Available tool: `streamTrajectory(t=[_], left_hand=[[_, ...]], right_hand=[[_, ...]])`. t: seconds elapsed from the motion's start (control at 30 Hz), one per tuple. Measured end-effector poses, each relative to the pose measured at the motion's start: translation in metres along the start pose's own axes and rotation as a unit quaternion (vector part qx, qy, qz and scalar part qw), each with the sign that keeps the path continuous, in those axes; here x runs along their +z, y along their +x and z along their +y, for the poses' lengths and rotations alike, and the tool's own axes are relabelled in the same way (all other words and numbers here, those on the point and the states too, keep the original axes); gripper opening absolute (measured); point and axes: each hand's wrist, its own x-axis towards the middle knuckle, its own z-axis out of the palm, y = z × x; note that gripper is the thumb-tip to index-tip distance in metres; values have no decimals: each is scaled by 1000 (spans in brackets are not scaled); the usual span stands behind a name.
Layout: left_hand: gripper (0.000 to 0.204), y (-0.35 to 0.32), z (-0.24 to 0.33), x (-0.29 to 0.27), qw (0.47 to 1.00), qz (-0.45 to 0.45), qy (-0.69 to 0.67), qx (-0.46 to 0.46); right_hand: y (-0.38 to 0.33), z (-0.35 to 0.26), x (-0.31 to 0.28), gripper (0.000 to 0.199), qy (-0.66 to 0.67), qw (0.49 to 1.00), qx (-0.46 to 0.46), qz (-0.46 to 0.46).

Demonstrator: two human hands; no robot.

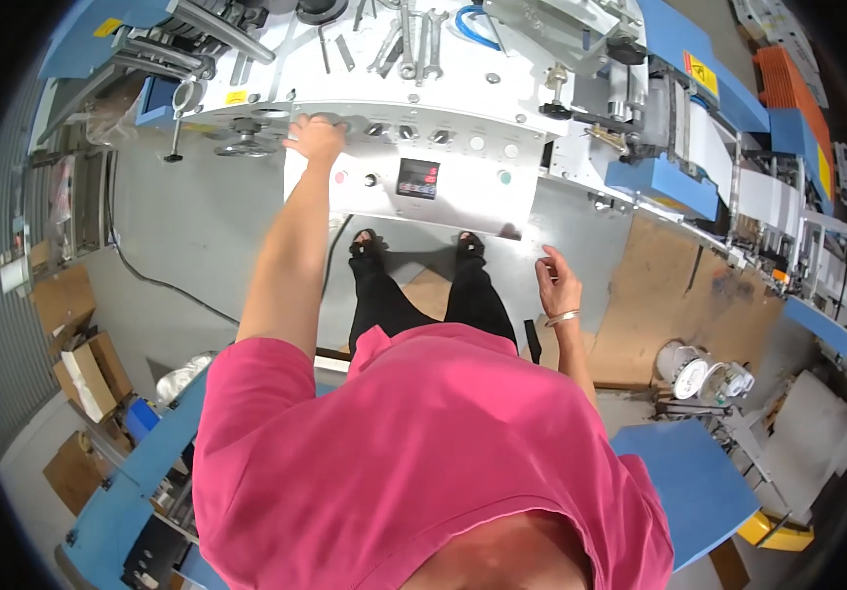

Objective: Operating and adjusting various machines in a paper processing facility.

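I stand facing a white machine [463, 79] with a control panel [443, 182] that carries a small dark display, knobs and round buttons. My left hand [315, 138] reaches forward and rests flat on the panel's upper left edge, next to a row of knobs, holding nothing. My right hand [558, 282] hangs at my side above the floor, fingers loosely apart and empty, a bracelet on the wrist. Several wrenches [409, 44] lie on the machine top beyond the panel.
Blue and white machine sections [699, 147] run off to the right. Cardboard sheets [660, 295] cover the grey floor on the right, with two white buckets [684, 369] nearby. Cardboard boxes [79, 344] sit at left. A black cable [158, 280] crosses the floor. A blue table [689, 482] stands at lower right.
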Motion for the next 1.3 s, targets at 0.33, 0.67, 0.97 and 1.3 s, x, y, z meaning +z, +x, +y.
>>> streamTrajectory(t=[0.33,0.67,0.97,1.3], left_hand=[[42,-1,18,5,998,17,-57,8],[53,14,6,51,989,131,-67,16],[48,-15,-99,1,941,182,-209,192],[43,-72,-280,68,987,-96,-128,-18]], right_hand=[[2,-108,161,25,128,992,-17,6],[24,-145,241,29,63,998,3,-17],[67,-149,245,41,-39,992,-122,5],[76,-145,254,30,-133,972,-190,28]])
